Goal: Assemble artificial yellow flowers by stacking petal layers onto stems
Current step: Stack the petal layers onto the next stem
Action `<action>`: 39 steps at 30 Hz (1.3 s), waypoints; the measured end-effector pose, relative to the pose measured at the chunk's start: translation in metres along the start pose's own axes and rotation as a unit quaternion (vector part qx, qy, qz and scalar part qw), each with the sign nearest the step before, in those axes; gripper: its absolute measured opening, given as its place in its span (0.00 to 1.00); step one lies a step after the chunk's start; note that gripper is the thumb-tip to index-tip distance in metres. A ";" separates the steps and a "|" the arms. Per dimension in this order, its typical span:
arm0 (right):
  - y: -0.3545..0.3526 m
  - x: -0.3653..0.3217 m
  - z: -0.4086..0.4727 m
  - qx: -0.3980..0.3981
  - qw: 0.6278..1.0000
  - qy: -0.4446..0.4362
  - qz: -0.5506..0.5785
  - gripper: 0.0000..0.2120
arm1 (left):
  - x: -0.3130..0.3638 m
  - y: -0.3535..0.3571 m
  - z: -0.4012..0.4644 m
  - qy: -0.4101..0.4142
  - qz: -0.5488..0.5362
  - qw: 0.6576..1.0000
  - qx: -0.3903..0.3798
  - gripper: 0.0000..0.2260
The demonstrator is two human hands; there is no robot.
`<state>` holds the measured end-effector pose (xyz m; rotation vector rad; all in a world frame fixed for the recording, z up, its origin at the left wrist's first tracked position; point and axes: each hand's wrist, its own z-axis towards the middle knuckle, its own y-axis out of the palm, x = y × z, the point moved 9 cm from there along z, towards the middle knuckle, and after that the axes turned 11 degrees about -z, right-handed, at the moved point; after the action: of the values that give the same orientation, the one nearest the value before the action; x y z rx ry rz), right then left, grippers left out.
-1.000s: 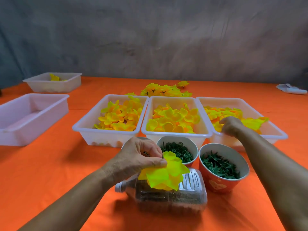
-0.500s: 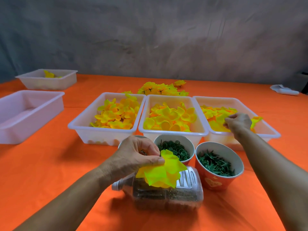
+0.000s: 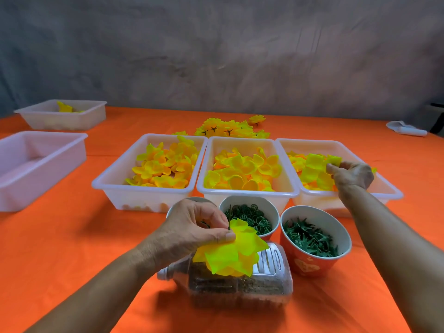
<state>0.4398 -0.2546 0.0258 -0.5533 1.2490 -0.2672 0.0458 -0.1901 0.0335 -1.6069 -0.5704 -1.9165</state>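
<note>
My left hand (image 3: 192, 230) pinches a thin green stem with bright yellow petal layers (image 3: 231, 254) stacked on it, held above a clear plastic bottle (image 3: 240, 287) lying on its side. My right hand (image 3: 352, 175) reaches into the right white tray (image 3: 389, 188) and pinches a yellow petal layer (image 3: 334, 160) just above the pile. The middle tray (image 3: 247, 192) and the left tray (image 3: 144, 189) hold more yellow and orange petals. Finished flowers (image 3: 228, 128) lie behind the trays.
A cup of green rings (image 3: 249, 216) and a red cup of green leaf pieces (image 3: 312, 237) stand before the trays; a third cup is hidden behind my left hand. Two more white trays (image 3: 36, 162) (image 3: 62, 115) sit at the left. The cloth is orange.
My right hand has lifted a petal layer up out of the right tray's pile. My left hand keeps the half-built flower over the bottle, nearly still.
</note>
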 end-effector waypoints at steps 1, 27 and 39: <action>0.001 0.001 0.000 -0.004 1.000 0.007 0.017 0.16 | 0.000 0.000 0.000 -0.001 -0.002 1.000 0.001 0.05; -0.042 -0.086 -0.108 -0.134 0.943 -0.177 0.249 0.08 | 0.003 -0.003 -0.007 -0.013 0.014 0.999 0.033 0.10; -0.031 -0.107 -0.211 -0.401 0.807 -0.079 0.427 0.19 | 0.013 -0.006 -0.014 -0.019 0.037 0.999 0.029 0.08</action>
<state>0.2108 -0.2821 0.0863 -0.6391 1.2941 1.1030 0.0301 -0.1964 0.0437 -1.6079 -0.5678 -1.8035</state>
